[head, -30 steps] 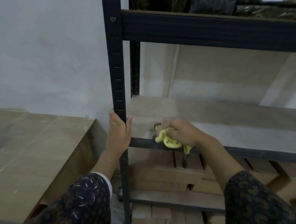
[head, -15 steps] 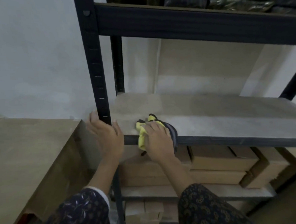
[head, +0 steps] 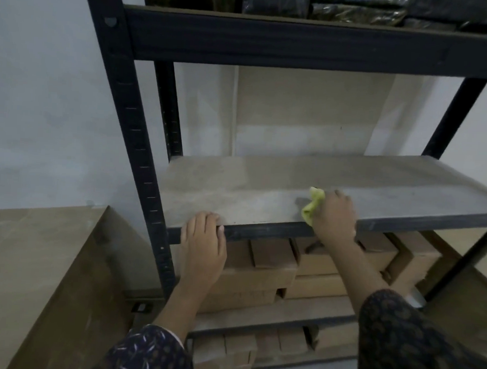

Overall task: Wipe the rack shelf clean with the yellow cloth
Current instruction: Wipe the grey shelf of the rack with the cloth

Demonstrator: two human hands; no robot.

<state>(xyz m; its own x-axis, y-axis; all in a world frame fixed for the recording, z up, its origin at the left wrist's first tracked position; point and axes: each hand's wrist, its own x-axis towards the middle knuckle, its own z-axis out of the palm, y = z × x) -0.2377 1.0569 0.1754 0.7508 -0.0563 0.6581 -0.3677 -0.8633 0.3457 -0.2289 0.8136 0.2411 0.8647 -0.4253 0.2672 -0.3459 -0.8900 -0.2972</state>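
The grey rack shelf (head: pixel 265 185) spans the middle of the head view inside a black metal frame. My right hand (head: pixel 335 214) presses the yellow cloth (head: pixel 313 205) onto the shelf close to its front edge, about mid-width; most of the cloth is hidden under the palm. My left hand (head: pixel 202 238) grips the shelf's front edge (head: pixel 262 232) near the left upright, fingers curled over the top.
A black upright post (head: pixel 137 139) stands left of my left hand. Cardboard boxes (head: pixel 271 267) fill the shelves below. Dark bags (head: pixel 330 5) sit on the shelf above. A large brown carton (head: pixel 34 272) stands to the left by the wall.
My right hand slid the cloth rightward along the front of the shelf. My left hand left the upright post and took hold of the shelf's front edge.
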